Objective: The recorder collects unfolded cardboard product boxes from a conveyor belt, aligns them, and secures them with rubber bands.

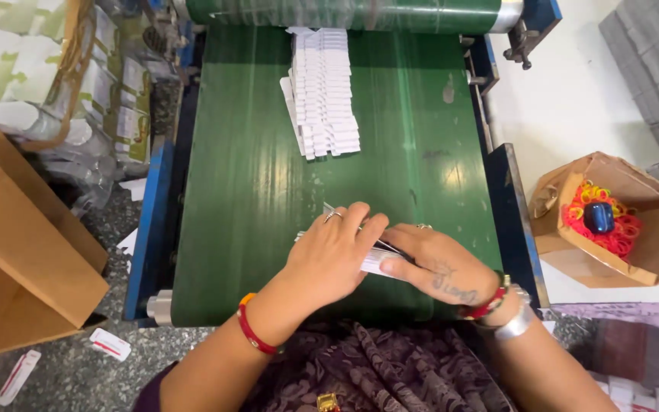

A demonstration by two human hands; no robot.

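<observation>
Sitting far left: brown box [17, 244], packs [40, 69] behind it. Left hand [329, 255] is pressing flat on a small white card stack [375, 262] at the near end of the green belt [245, 191], fingers spread, not clenched. Right hand [436, 267] is gripping the same stack from the side. Shingled cards [326, 91] are lying further up. Carton [612, 221] of rubber bands is sitting far right.
</observation>
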